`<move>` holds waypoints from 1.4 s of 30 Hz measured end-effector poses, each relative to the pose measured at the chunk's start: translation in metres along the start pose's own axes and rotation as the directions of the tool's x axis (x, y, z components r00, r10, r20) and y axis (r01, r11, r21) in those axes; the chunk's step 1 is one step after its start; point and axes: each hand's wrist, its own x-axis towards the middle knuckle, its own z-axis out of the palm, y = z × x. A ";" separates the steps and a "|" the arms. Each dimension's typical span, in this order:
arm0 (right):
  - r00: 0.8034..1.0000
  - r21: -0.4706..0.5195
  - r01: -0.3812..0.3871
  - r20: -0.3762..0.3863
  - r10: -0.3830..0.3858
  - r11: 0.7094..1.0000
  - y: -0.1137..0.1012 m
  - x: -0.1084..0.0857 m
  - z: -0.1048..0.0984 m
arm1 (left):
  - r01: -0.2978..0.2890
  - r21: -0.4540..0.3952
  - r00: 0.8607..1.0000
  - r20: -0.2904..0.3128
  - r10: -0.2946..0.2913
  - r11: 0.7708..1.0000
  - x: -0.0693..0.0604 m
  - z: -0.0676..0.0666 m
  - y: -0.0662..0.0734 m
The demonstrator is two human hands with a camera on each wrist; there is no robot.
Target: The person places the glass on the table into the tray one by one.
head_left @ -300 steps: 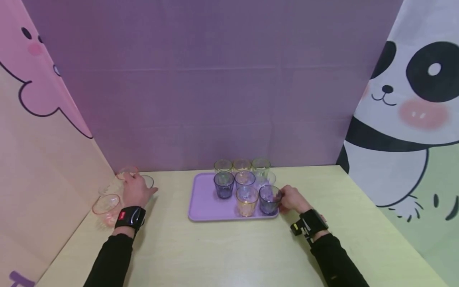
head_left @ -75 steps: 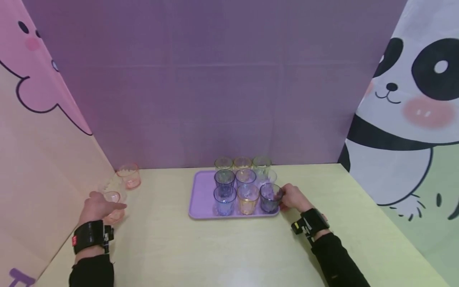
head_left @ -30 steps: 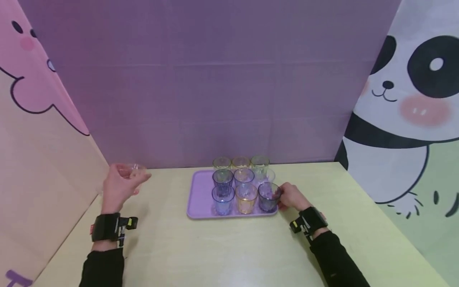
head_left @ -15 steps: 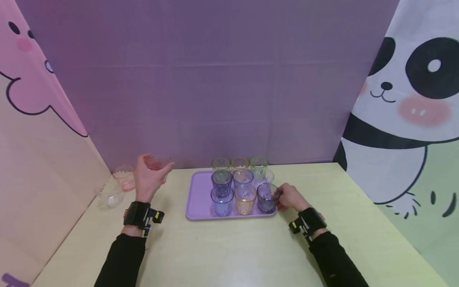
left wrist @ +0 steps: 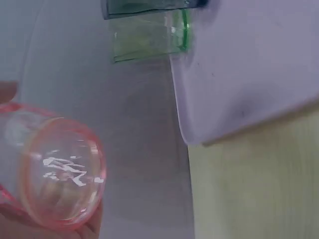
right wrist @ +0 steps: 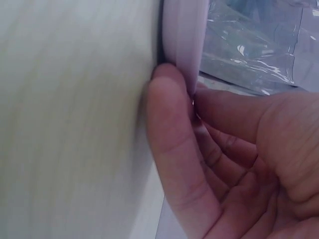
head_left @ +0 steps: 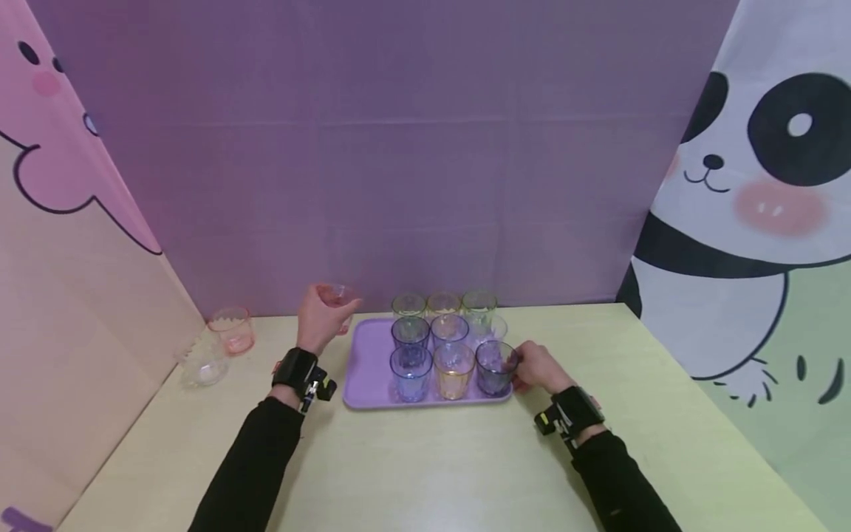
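Note:
In the head view, my left hand [head_left: 320, 319] grips a pink glass [head_left: 344, 297] above the table, just off the tray's back left corner. The left wrist view shows this pink glass [left wrist: 65, 174] tilted in the fingers, its round base facing the camera. My right hand [head_left: 540, 367] pinches the right edge of the purple tray [head_left: 372, 377], beside a dark grey glass [head_left: 495, 369]. In the right wrist view, the thumb lies over the tray rim [right wrist: 182, 45] and a finger is under it. Several tinted glasses stand in rows on the tray, including a blue glass [head_left: 412, 377] in front.
Another pink glass [head_left: 233, 332] and a clear glass [head_left: 206, 368] stand at the table's left edge. A purple cloth wall [head_left: 399, 185] rises behind the table. The tray's left strip is bare.
A blue glass joined the tray's front row. Afterwards my left hand took a pink glass from the left group and carried it right, towards the tray. My right hand has stayed at the tray.

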 end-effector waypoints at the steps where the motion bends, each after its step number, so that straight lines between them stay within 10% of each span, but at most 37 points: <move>1: 1.000 0.000 -0.001 0.002 0.001 1.000 0.000 0.000 0.000 | 0.008 0.005 1.000 0.019 -0.008 1.000 0.001 0.002 -0.001; 9: 1.000 0.008 -0.010 0.002 0.010 1.000 0.003 0.000 -0.001 | 0.013 0.194 0.999 0.047 -0.022 0.981 0.011 0.020 -0.009; 42: 1.000 0.021 0.004 0.003 -0.004 1.000 0.001 0.001 0.000 | 0.126 0.204 0.975 0.153 -0.159 0.971 0.022 0.045 -0.027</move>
